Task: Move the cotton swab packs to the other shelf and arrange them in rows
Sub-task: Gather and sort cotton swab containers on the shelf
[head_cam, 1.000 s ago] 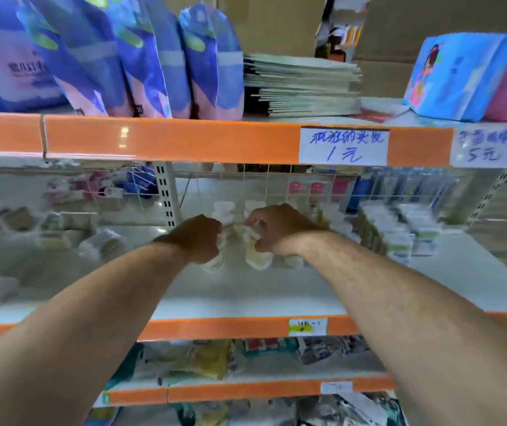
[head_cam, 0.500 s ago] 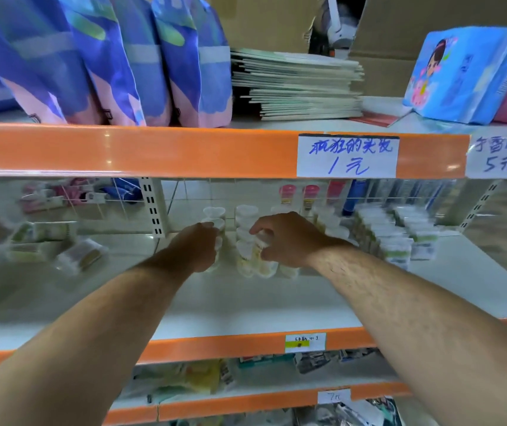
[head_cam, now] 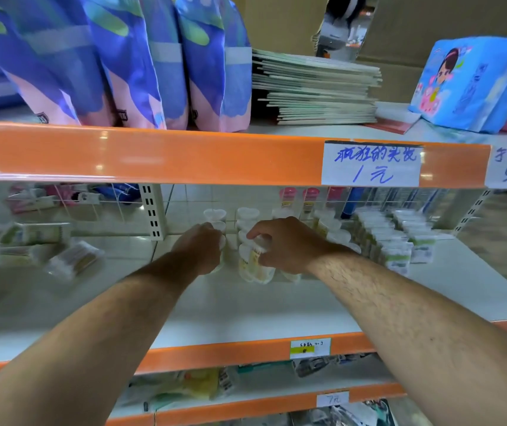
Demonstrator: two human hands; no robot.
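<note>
Clear heart-shaped cotton swab packs (head_cam: pixel 247 219) stand in short rows on the white middle shelf (head_cam: pixel 246 305). My right hand (head_cam: pixel 286 245) grips the front pack of one row, a clear tub with a yellowish label (head_cam: pixel 253 265). My left hand (head_cam: pixel 201 249) is curled round the front pack (head_cam: pixel 222 241) of the neighbouring row to the left, which it mostly hides. Both forearms reach in from below. Flat bagged swab packs (head_cam: pixel 72 262) lie scattered on the left section of the same shelf.
Rows of green-labelled clear tubs (head_cam: pixel 396 241) stand to the right of my hands. Pink-capped tubes (head_cam: pixel 287 199) line the wire back. The orange shelf edge (head_cam: pixel 153 155) above carries blue bags, stacked booklets and tissue packs. A lower shelf (head_cam: pixel 246 392) holds mixed packets.
Both hands have gone a little deeper and lower along the rows with the packs in their grip. The view has tilted up slightly.
</note>
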